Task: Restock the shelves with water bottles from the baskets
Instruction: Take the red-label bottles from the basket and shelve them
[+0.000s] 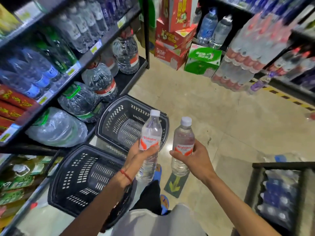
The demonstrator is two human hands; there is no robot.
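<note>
Left fingers: on my feed the fingers (136, 147) of the left hand (141, 156) are wrapped tight round the label of a water bottle, thumb laid across the front
Left bottle: I read the left bottle (150, 131) as clear, with a white cap and a red-and-white label, held cap up with a slight tilt, in the air above the two baskets
Right fingers: the fingers (195, 145) of the right hand (193, 159) are curled round a second bottle at its label, thumb at the front
Right bottle: the right bottle (183, 138) is of the same kind and upright, over the floor, near the left bottle but not touching it
Wrist: I can see a red thread (127, 175) round the left wrist
Baskets: a far basket (109, 109) and a near basket (58, 188), both black and slotted, sit low at the foot of the left shelves, just beside each other
Left shelves: the dark shelves (90, 60) carry rows of bottles above and large water jugs (100, 79) on the bottom board
Floor: pale tiles (213, 108) with a green arrow sticker (175, 183) below the right bottle
Far end: stacked red cartons (172, 48), a green carton (202, 60) and shrink-wrapped bottle packs (238, 65)
Near right: a dark crate (255, 189) holding capped bottles
</note>
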